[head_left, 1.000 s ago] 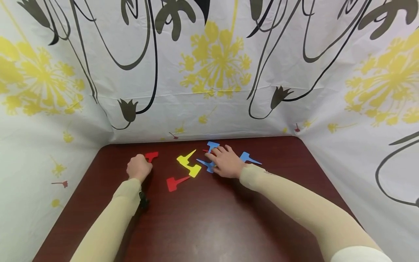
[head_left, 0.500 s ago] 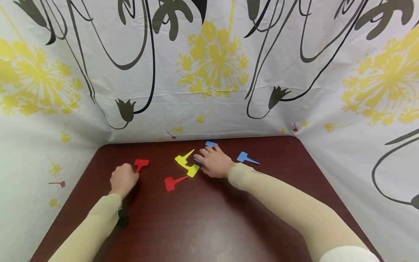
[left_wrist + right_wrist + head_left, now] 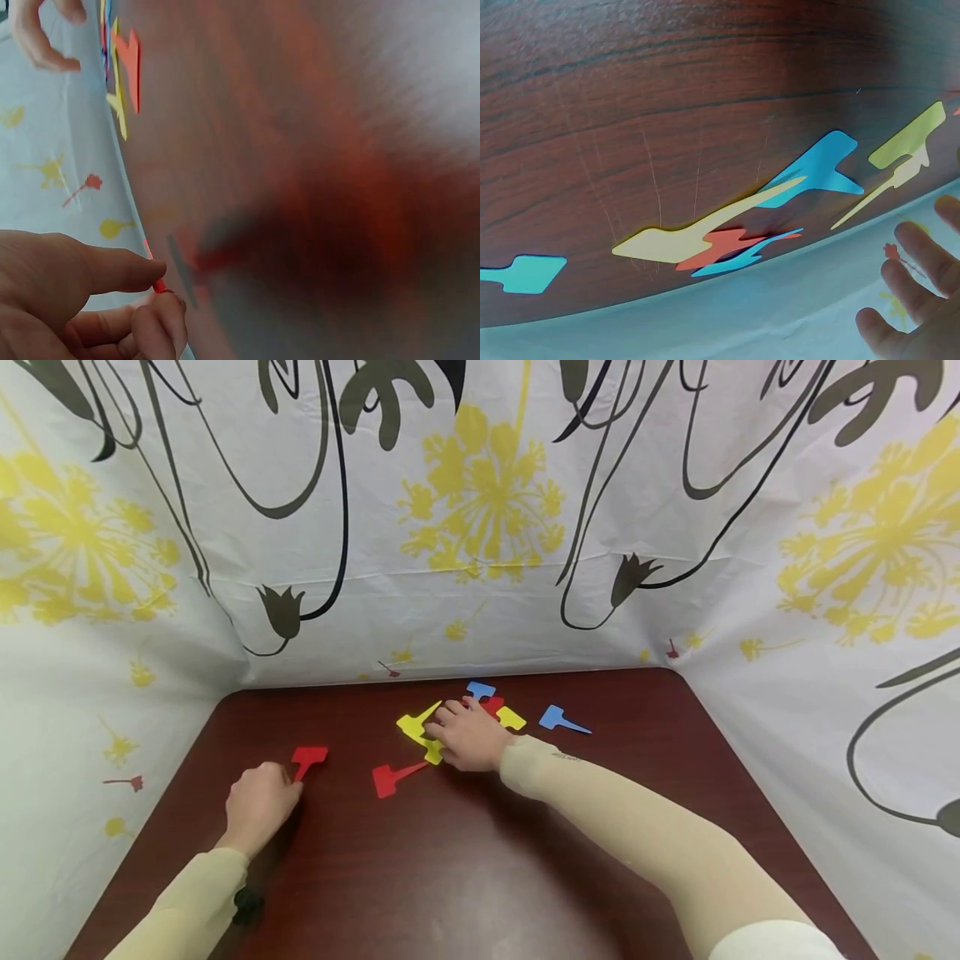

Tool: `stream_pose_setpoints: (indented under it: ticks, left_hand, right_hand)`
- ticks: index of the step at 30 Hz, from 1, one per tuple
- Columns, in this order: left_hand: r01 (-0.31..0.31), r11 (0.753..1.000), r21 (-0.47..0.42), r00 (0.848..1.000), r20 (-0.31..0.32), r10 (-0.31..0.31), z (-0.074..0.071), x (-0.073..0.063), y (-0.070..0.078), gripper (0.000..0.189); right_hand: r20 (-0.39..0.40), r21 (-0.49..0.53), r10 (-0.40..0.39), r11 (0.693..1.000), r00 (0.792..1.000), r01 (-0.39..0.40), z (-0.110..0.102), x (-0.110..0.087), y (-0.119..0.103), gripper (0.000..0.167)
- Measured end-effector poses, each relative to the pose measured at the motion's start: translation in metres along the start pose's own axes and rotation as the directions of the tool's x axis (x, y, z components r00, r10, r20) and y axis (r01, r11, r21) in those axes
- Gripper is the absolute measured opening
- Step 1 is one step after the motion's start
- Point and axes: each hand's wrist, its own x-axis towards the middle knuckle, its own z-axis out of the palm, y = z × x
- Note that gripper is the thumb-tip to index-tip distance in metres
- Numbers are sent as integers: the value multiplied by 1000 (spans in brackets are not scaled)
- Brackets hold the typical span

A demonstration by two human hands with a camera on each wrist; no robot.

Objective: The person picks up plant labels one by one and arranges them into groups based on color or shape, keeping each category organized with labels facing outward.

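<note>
Where the left hand (image 3: pixel 260 806) works: left of frame, thumb and fingertips pinched together on one red T-shaped plant tag (image 3: pixel 309 757), held by its stem, well apart from the others.
Right hand (image 3: pixel 472 737): centre of frame, fingers spread and loosely bent, nothing seen in its grasp; contact cannot be told from where I stand.
Yellow pair (image 3: pixel 411 727): centre of frame, the two tags touching, at the right fingertips.
Loose red tag (image 3: pixel 385 781): lower left of that pair, flat on the dark wood-grain table (image 3: pixel 420 877).
Third yellow tag (image 3: pixel 664 244): lower centre of the right wrist view, stem across a blue tag (image 3: pixel 832 154).
Step in hand: judged a setting-apart of the red tag, right hand poised at the yellow pair.
Next move: probably calls for the left pinch to ease with the tag flat, and the right fingertips to catch a thin edge.
</note>
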Motion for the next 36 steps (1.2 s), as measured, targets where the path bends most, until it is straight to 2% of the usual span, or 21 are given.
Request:
stream_pose_setpoints:
  ticks: [6, 9, 18, 24, 31, 36]
  left_hand:
    - [-4, 1000, 22, 1000, 15, 4, -3, -23, 3, 37]
    - [12, 999, 35, 1000, 19, -13, -6, -33, 1, 35]
    - [49, 998, 49, 997, 54, -52, -4, -56, -4, 30]
    - [42, 998, 54, 997, 61, -45, -2, -65, -1, 28]
    - [45, 998, 43, 996, 72, -48, -1, -75, 2, 27]
    - [51, 998, 43, 996, 74, -54, 2, -79, 1, 25]
  right_hand:
    - [7, -1, -28, 1000, 1000, 28, 2, 2, -6, 38]
    - [1, 8, -48, 999, 999, 48, 5, 4, -10, 35]
    - [-2, -6, -78, 997, 997, 78, 9, 12, -22, 30]
    - [-34, -9, -95, 996, 995, 94, 11, 14, -31, 27]
    - [7, -25, -76, 997, 997, 76, 12, 14, -36, 29]
    - [-10, -25, -76, 997, 997, 76, 15, 17, -33, 28]
